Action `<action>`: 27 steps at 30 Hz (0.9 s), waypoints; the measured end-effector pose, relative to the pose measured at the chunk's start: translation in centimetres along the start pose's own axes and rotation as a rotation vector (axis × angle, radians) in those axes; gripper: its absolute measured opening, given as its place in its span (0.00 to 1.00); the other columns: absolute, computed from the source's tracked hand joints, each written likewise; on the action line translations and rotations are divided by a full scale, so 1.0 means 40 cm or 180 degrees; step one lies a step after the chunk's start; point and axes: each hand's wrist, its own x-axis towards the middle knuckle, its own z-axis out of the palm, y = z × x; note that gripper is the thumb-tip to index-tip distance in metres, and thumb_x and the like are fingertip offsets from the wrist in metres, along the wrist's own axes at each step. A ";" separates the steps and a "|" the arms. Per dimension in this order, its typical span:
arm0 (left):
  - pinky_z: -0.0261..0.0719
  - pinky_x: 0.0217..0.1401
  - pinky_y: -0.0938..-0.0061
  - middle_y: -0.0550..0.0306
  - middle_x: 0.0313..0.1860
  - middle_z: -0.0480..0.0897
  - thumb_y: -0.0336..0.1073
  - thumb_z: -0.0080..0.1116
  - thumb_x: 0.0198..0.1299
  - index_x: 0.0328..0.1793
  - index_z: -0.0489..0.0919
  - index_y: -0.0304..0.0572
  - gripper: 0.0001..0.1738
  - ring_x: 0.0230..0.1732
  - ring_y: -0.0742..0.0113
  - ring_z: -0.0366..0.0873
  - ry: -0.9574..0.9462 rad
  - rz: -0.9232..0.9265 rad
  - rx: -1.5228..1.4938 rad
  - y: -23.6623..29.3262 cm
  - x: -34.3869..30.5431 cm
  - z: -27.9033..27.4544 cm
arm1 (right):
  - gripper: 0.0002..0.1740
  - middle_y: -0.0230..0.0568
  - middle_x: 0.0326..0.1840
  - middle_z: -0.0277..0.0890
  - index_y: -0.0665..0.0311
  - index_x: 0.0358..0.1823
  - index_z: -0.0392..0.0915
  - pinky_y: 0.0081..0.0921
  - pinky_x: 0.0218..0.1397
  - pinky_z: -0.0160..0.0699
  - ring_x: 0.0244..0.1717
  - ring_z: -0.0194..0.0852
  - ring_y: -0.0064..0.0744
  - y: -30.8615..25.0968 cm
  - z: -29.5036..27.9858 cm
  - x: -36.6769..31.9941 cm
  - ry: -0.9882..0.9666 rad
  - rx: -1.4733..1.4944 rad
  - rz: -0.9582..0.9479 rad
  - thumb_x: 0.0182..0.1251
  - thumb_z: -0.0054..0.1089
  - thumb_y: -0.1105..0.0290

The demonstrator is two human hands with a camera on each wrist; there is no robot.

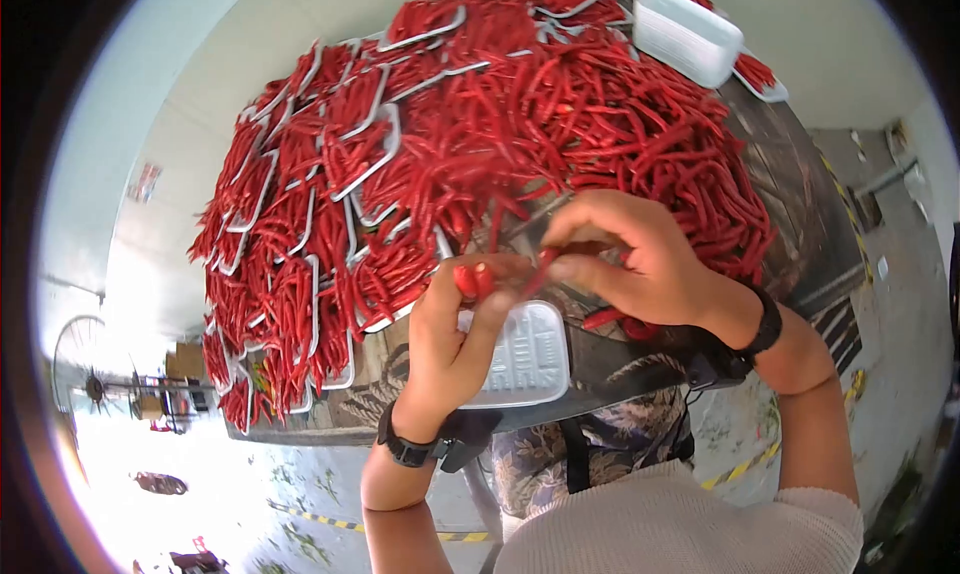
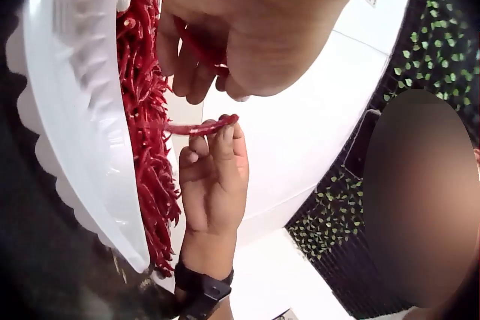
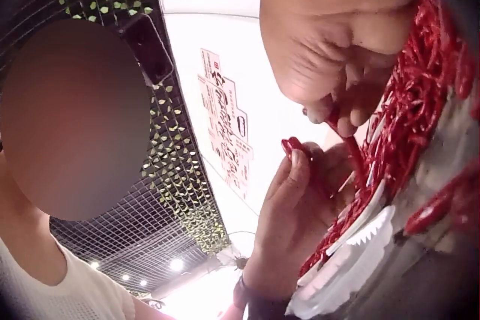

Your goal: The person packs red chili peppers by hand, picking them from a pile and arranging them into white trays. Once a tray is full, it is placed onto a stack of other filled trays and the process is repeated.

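Observation:
My left hand [image 1: 450, 344] curls its fingers around a few red chili peppers [image 1: 474, 280], their stem ends poking out above the thumb. Facing it, my right hand [image 1: 645, 264] pinches one slim red chili [image 2: 214, 128] between thumb and fingertips, close to the left fingers. Below the left hand, a white foam tray [image 1: 535, 359] lies at the table's near edge, its ribbed floor showing. A few loose chilies [image 1: 632, 326] lie on the table beneath the right hand.
A big heap of loose chilies [image 1: 640, 124] covers the table's back and right. Several filled white trays [image 1: 375, 159] crowd the left side. A stack of white trays [image 1: 690, 39] stands at the back right. The dark tabletop [image 1: 800, 194] shows at the right.

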 end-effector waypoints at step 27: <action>0.78 0.52 0.72 0.52 0.46 0.80 0.32 0.65 0.65 0.58 0.71 0.34 0.20 0.44 0.67 0.79 -0.0563 -0.0671 -0.0188 -0.012 -0.027 0.002 | 0.13 0.43 0.34 0.75 0.67 0.40 0.75 0.35 0.36 0.75 0.33 0.79 0.42 0.007 0.020 -0.026 -0.0214 0.0008 -0.0353 0.58 0.70 0.73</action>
